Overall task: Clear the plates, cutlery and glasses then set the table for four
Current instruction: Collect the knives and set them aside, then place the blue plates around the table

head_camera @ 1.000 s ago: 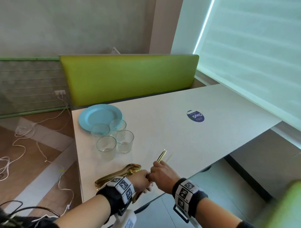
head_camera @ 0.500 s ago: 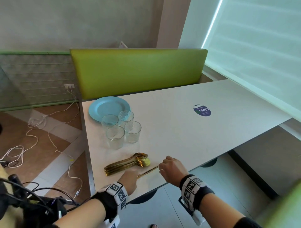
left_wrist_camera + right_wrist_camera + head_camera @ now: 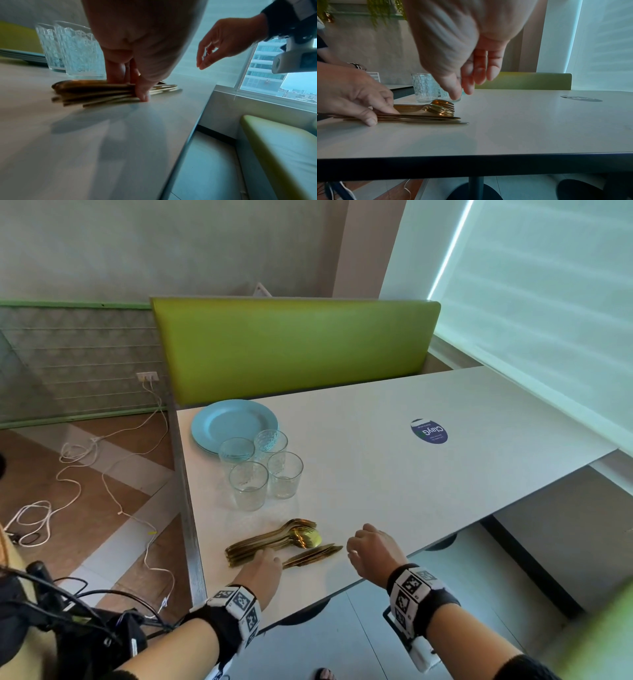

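Observation:
A pile of gold cutlery (image 3: 294,537) lies near the table's front left edge, spoons and forks behind, knives (image 3: 317,553) in front. My left hand (image 3: 265,558) holds the handle ends against the table, thumb in front and fingers behind (image 3: 118,75). My right hand (image 3: 363,546) hovers just right of the knife tips, fingers relaxed and holding nothing (image 3: 467,81). Behind the cutlery stand several clear glasses (image 3: 262,470) in a cluster. A stack of blue plates (image 3: 229,421) sits at the table's far left corner.
The white table (image 3: 411,491) carries a round blue sticker (image 3: 429,431). A green bench back (image 3: 294,347) stands behind it and a green seat (image 3: 278,146) to my right. White cables (image 3: 85,474) trail over the floor on the left.
Both hands held cutlery together at the table edge a second ago. The knives now lie beside the spoons, and my right hand has let go and drawn off to the right.

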The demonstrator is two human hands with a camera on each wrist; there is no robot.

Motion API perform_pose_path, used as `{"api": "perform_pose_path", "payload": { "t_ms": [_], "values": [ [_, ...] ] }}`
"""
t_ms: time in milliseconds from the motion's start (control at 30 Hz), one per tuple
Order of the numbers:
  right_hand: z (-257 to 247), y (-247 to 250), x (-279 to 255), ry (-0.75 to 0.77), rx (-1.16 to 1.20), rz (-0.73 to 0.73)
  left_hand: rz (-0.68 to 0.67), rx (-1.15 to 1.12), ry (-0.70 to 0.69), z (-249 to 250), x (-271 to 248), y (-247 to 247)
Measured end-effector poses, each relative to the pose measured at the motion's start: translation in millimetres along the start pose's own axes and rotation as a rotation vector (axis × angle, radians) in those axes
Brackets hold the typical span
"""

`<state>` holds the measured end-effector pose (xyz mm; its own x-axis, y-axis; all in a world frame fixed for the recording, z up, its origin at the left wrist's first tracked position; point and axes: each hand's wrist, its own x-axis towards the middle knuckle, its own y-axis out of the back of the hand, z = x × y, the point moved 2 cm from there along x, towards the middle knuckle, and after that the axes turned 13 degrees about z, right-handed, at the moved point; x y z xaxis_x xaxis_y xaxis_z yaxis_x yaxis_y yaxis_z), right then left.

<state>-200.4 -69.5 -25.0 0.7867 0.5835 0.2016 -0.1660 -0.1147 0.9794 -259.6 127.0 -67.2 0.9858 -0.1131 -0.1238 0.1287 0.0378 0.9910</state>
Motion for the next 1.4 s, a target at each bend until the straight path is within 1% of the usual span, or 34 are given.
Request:
{"api": "perform_pose_path", "payload": {
  "t_ms": [100,267,433,533,600,667,700,767,833,900,967,1067,1133,1233,1300,1367,1400],
  "values": [
    [-1,2,3,-0.029,-0.002,-0.037,0.002,0.055,-0.041,-5,5,2],
    [-1,6,10,-0.050,0.004,-0.061,0.059,-0.081,-0.041,-13,7,3],
    [1,14,21,-0.087,0.015,-0.045,0.054,-0.085,-0.013,-19,7,10],
    [1,18,34,-0.078,0.017,-0.058,0.084,-0.120,-0.026,-18,11,25],
    [3,21,44,-0.118,0.044,-0.036,0.148,-0.181,-0.033,-18,17,43],
    [7,27,57,-0.098,0.045,0.029,0.244,-0.255,-0.021,-21,29,70],
    [11,30,67,-0.119,0.074,0.048,0.300,-0.294,-0.009,-24,38,86],
    [18,37,92,-0.192,0.077,-0.062,0.399,-0.366,0.031,-35,60,119],
    [28,42,121,-0.278,0.117,-0.106,0.468,-0.424,0.109,-54,87,152],
    [38,44,156,-0.360,0.172,-0.142,0.492,-0.500,0.214,-80,116,176],
    [48,42,193,-0.398,0.202,-0.236,0.466,-0.567,0.311,-111,145,192],
    [55,35,245,-0.396,0.250,-0.368,0.325,-0.582,0.452,-158,186,197],
    [58,27,277,-0.411,0.293,-0.415,0.230,-0.524,0.534,-187,208,191],
    [60,9,317,-0.450,0.341,-0.478,0.079,-0.486,0.635,-228,232,164],
    [61,-6,338,-0.449,0.338,-0.517,-0.007,-0.500,0.684,-255,244,136],
    [59,-22,354,-0.432,0.331,-0.551,-0.034,-0.567,0.750,-284,256,99],
    [57,-30,360,-0.421,0.326,-0.567,-0.054,-0.561,0.786,-293,258,85]
  ]
}}
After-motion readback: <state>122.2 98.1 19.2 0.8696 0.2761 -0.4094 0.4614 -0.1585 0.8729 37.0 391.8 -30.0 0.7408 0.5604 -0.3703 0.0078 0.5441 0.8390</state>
